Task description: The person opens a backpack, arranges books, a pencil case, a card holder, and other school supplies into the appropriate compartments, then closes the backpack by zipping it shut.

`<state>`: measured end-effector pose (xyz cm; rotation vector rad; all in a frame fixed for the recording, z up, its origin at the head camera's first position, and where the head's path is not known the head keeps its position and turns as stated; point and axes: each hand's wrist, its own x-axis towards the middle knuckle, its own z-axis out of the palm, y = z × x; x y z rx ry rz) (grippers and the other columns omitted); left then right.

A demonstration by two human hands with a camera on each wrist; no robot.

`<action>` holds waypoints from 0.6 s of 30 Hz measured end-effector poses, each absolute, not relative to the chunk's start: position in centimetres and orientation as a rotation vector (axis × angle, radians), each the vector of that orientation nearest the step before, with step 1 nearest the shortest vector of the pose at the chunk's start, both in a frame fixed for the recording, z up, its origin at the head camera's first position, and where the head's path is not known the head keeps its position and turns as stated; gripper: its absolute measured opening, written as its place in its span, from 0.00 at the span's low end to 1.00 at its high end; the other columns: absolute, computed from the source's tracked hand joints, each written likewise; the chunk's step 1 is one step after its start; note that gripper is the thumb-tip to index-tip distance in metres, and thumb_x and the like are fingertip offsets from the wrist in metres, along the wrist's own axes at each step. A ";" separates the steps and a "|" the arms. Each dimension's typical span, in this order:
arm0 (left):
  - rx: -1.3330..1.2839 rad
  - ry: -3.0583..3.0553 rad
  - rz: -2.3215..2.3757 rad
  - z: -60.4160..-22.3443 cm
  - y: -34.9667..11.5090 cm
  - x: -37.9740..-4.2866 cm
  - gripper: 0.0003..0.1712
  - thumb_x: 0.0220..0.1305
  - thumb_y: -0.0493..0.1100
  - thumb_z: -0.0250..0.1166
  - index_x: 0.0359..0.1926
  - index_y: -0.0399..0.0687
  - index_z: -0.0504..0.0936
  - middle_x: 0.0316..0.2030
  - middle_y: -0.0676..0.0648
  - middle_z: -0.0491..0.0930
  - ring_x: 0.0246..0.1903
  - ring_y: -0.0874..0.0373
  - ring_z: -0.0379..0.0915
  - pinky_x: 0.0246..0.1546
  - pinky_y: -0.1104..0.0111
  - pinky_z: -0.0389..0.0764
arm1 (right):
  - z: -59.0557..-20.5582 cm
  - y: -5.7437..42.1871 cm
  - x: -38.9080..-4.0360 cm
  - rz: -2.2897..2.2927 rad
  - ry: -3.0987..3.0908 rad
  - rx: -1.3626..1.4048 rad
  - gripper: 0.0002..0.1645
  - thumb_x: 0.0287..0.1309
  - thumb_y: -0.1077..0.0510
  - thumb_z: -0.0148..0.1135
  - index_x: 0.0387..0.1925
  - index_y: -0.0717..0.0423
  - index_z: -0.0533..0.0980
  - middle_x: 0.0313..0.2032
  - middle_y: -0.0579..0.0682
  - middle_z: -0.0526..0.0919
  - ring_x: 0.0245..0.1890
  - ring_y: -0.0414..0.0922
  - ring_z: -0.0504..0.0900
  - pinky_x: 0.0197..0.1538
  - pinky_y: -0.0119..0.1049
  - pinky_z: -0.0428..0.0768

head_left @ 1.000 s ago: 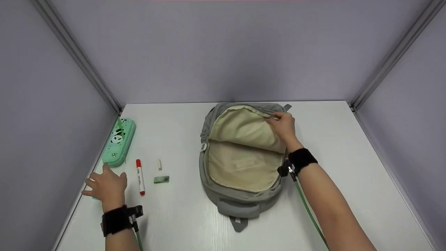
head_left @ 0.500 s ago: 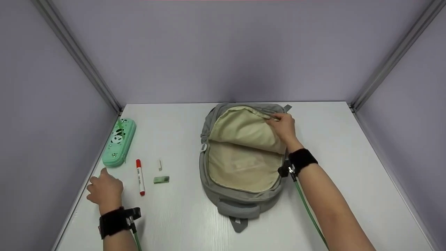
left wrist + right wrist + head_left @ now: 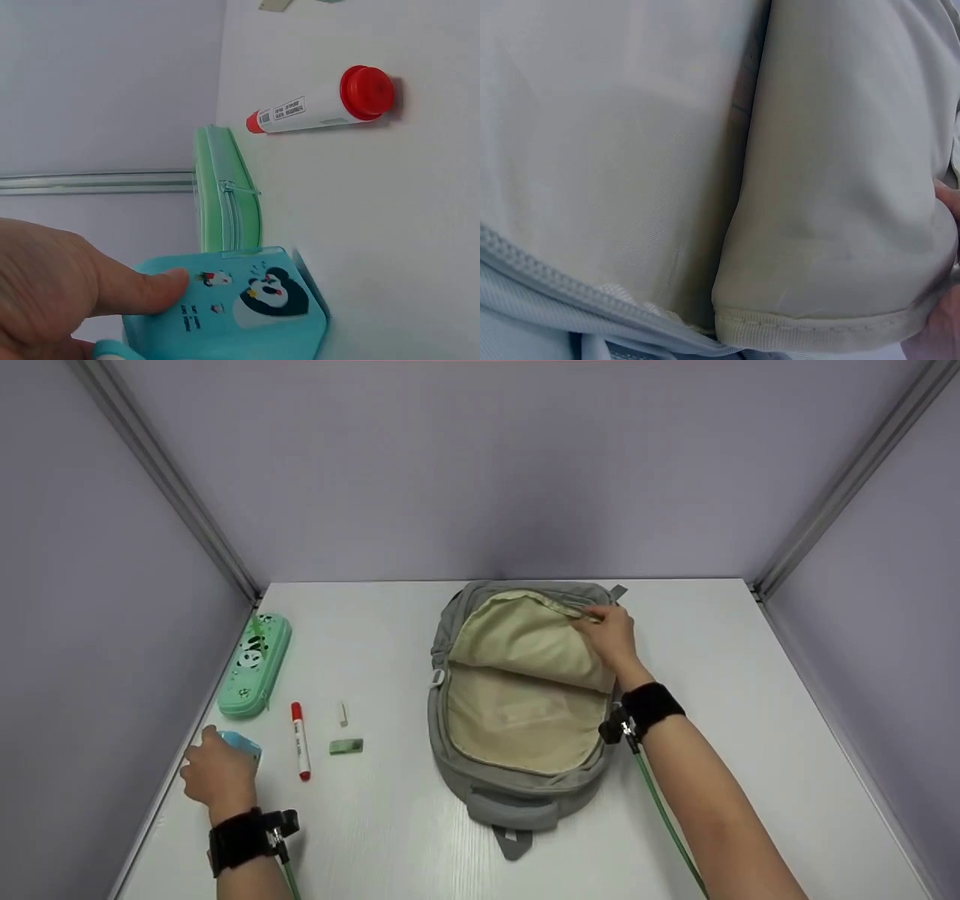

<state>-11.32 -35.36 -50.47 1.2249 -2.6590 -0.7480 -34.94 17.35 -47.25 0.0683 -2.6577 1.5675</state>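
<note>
My left hand (image 3: 219, 769) grips a small light-blue case (image 3: 225, 307) with a cartoon penguin-like print and rounded corners. In the left wrist view the thumb presses on its printed face, and the fingers behind it are mostly hidden. A grey backpack (image 3: 514, 808) lies unzipped, its cream lining showing. My right hand (image 3: 611, 637) pinches the edge of its folded-back flap (image 3: 525, 637) at the upper right. Only bits of that hand show at the right edge of the right wrist view, beside the cream lining (image 3: 840, 172).
Just beyond the left hand lies a green panda pencil case (image 3: 253, 667). A red-capped white marker (image 3: 301, 741), a small whitish piece (image 3: 343, 714) and a green eraser-like block (image 3: 346, 746) lie between it and the backpack. Grey walls enclose the white table (image 3: 735, 660).
My left hand has gone from spread fingers to gripping the blue case, which now shows beside it, tilted up. The right hand keeps holding the flap, almost unmoved.
</note>
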 end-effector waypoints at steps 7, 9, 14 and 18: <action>0.974 -2.477 -0.733 -49.1 -32.0 -12.8 0.31 0.61 0.35 0.57 0.65 0.30 0.66 0.50 0.21 0.69 0.45 0.21 0.69 0.41 0.33 0.70 | -47.3 17.4 -34.8 1.594 -2.637 0.093 0.25 0.58 0.59 0.69 0.55 0.67 0.78 0.55 0.62 0.80 0.58 0.55 0.76 0.58 0.44 0.74; 0.879 -2.448 -0.722 -48.4 -30.6 -13.5 0.30 0.59 0.36 0.60 0.62 0.29 0.68 0.49 0.22 0.72 0.43 0.23 0.71 0.40 0.34 0.71 | -47.4 17.3 -34.8 1.594 -2.628 0.100 0.23 0.58 0.60 0.70 0.54 0.66 0.79 0.53 0.62 0.81 0.57 0.55 0.77 0.57 0.43 0.75; 0.626 -2.352 -0.676 -47.6 -26.5 -15.4 0.28 0.54 0.40 0.69 0.54 0.28 0.75 0.41 0.26 0.79 0.33 0.29 0.77 0.31 0.40 0.76 | -47.6 17.3 -34.7 1.588 -2.623 0.107 0.22 0.57 0.59 0.71 0.52 0.64 0.80 0.52 0.61 0.82 0.56 0.54 0.78 0.56 0.43 0.76; 0.522 -2.326 -0.769 -46.8 -22.5 -16.6 0.32 0.52 0.45 0.75 0.54 0.30 0.77 0.42 0.29 0.81 0.35 0.35 0.80 0.33 0.45 0.79 | -47.6 17.4 -34.7 1.611 -2.616 0.110 0.23 0.56 0.59 0.71 0.53 0.63 0.80 0.52 0.60 0.82 0.56 0.54 0.78 0.56 0.43 0.76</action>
